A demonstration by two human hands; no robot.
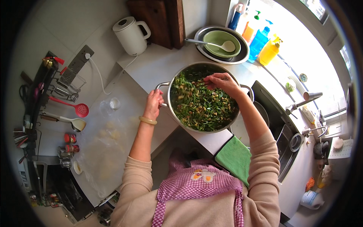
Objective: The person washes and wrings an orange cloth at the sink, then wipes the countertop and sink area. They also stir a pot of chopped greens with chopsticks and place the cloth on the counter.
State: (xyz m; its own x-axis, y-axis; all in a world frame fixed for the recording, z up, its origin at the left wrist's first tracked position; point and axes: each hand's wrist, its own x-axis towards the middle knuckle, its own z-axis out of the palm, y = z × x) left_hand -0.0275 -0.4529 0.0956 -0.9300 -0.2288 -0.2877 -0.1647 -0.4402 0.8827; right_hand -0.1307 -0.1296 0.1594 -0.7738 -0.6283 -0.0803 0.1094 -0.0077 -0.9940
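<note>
A wide stainless-steel pot point(204, 131) stands on the counter in front of me, holding a chopped green filling point(208, 109) with small brown and yellowish bits. My left hand point(154, 101), with a pale bangle at the wrist, grips the pot's left loop handle point(162, 84). Over the filling, inside the rim, my right hand point(219, 82) closes around thin brown sticks, apparently chopsticks point(198, 82), mostly hidden by the fingers. Part of the filling at the pot's left side is blurred by motion. The pot's right handle point(249, 90) is partly behind my right forearm.
Behind the pot, a metal basin point(198, 52) holds a green bowl point(208, 35) and a spoon point(227, 46). Pump bottles point(259, 41) line the window. A white kettle point(130, 37) stands back left, plastic sheeting point(105, 159) lies left, and a sink point(279, 119) and green cloth point(235, 159) are right.
</note>
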